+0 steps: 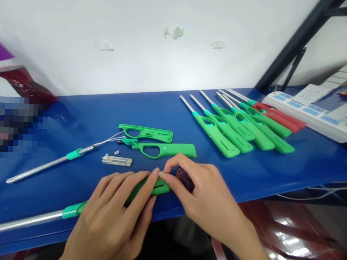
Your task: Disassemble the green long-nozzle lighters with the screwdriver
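The left hand (pixel 106 211) lies palm down with its fingers slightly bent over the green handle of a long lighter (pixel 161 189), which rests at the near edge of the blue desk (pixel 128 109); the spread grip seems to keep the smooth plastic from rolling or sliding. The right hand (pixel 211 189) is half closed, thumb and forefinger nearly together at the handle's end, with a glossy, dark purple rounded grip (pixel 185 179), perhaps a screwdriver's, tucked against the palm. Beyond the hands, a ribbed, hollow half-shell (pixel 161 135) lies open side up, so its inner channels show, beside a smooth green shell (pixel 181 150), a clear fuel tank (pixel 117 161) and a thin metal tube (pixel 45 167). Finished-looking lighters (pixel 219 137) fan out at the right, slim tubes pointing towards the wall.
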A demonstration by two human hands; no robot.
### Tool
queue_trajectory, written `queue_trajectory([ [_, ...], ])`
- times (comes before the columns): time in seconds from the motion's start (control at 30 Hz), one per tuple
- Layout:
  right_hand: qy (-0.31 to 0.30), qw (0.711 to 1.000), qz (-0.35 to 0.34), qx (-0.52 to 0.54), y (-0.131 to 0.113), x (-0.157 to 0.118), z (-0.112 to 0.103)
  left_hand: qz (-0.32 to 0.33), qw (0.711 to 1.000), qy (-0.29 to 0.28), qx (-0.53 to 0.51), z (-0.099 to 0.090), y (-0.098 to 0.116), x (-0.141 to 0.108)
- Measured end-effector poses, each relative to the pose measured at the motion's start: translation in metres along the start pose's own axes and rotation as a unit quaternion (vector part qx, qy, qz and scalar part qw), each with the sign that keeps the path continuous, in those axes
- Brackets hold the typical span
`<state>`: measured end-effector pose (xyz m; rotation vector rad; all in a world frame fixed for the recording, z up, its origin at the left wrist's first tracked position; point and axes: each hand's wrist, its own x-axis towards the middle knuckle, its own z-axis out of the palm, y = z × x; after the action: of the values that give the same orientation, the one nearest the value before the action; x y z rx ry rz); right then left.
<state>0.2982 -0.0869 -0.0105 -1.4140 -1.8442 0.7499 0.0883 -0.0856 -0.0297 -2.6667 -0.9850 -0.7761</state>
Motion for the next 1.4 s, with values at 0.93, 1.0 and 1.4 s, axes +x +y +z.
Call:
queue_trajectory([
  [0.93, -0.031, 0.999, 0.027, 0.029, 0.0000, 0.0035, -0.0046, -0.010, 1.000, -0.007, -0.022, -0.0017, -0.0015, 0.0007],
  [1.0, -0.033, 0.999, 0.027, 0.031, 0.0001, 0.0035, -0.0049, -0.014, 0.999, -0.011, -0.031, -0.0024, -0.0021, 0.0009],
  [1.4, -0.044, 0.997, 0.041, 0.044, 0.0012, 0.0027, -0.0061, 0.005, 0.998, -0.037, -0.058, -0.0047, -0.0043, 0.0022],
])
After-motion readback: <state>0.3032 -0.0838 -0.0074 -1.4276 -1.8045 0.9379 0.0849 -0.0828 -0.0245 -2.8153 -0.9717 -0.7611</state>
